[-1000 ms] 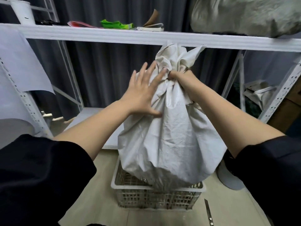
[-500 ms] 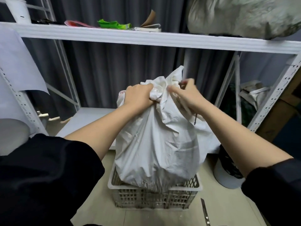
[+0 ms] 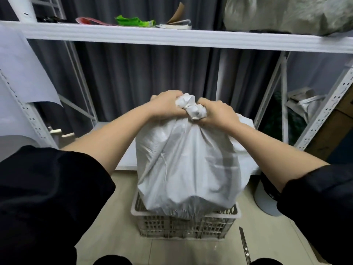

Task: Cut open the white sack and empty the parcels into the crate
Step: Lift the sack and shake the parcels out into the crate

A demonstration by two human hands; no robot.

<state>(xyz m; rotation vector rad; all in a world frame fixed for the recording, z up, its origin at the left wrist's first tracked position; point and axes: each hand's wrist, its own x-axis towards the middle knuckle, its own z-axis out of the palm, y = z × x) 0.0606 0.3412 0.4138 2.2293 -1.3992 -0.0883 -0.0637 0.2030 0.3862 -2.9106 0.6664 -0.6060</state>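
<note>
The white sack (image 3: 191,165) stands upright with its bottom inside the white plastic crate (image 3: 185,224) on the floor. Its top is bunched into a tight twist. My left hand (image 3: 166,105) grips the left side of that bunched neck, and my right hand (image 3: 215,113) grips the right side, both fists close together above the sack. A utility knife (image 3: 244,245) lies on the floor to the right of the crate. The sack's contents are hidden.
A white metal shelf (image 3: 172,38) runs overhead with a green packet (image 3: 133,22), papers and a bulky grey sack (image 3: 286,14) on it. A white bin (image 3: 265,199) stands at the right of the crate. Shelf uprights flank both sides; dark curtain behind.
The sack's neck has come down from near the shelf. My left hand went from flat on the sack to gripping the neck, and both hands have bunched the top tighter.
</note>
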